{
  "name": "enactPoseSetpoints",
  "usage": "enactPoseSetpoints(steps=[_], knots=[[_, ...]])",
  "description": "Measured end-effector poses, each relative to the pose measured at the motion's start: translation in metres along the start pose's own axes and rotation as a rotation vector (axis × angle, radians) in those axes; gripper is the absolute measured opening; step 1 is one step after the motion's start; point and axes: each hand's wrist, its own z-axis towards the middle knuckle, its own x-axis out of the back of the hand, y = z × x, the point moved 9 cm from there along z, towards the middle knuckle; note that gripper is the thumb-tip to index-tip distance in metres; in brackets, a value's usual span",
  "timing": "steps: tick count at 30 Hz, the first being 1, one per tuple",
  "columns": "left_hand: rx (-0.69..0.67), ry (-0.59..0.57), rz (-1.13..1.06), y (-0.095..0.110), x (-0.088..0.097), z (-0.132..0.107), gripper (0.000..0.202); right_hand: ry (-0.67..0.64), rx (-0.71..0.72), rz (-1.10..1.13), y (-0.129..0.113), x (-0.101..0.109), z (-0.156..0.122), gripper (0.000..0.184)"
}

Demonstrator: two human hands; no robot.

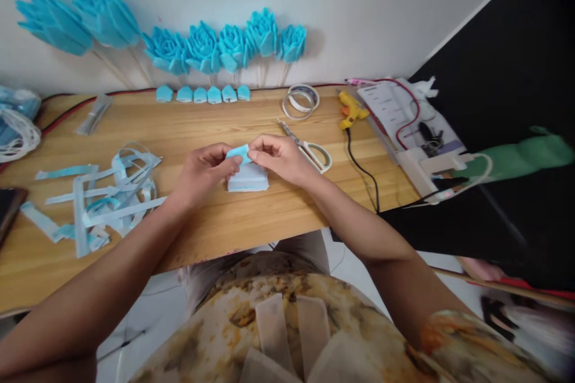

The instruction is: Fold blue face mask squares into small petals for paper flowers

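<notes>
Between my two hands is a small blue fabric piece (238,154). My left hand (207,169) is closed on its left side, thumb on top. My right hand (277,157) pinches its right edge. Right below lies a stack of pale fabric pieces (248,182) on the wooden table. Scissors (314,152) with white handles rest just beyond my right hand. Farther back, several small folded blue pieces (200,94) stand in a row along the wall.
Several blue flowers on sticks (202,48) lean against the wall. Cut fabric strips (121,191) lie at left. Tape rolls (300,102), a yellow glue gun (350,111) with a black cord, and a white power strip (422,173) are at right.
</notes>
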Motion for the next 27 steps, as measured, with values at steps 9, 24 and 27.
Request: enactPoseSetpoints(steps=[9, 24, 27], knots=[[-0.014, 0.079, -0.014, 0.007, 0.006, -0.001, 0.015, 0.588, -0.157, -0.459, 0.01, 0.138, -0.01, 0.017], [-0.035, 0.076, -0.024, 0.004, 0.005, -0.001, 0.015, 0.425, -0.33, -0.99, 0.034, 0.112, -0.008, 0.018], [-0.035, 0.074, -0.016, 0.005, 0.006, -0.001, 0.015, 0.468, -0.316, -0.852, 0.046, 0.119, -0.008, 0.017]])
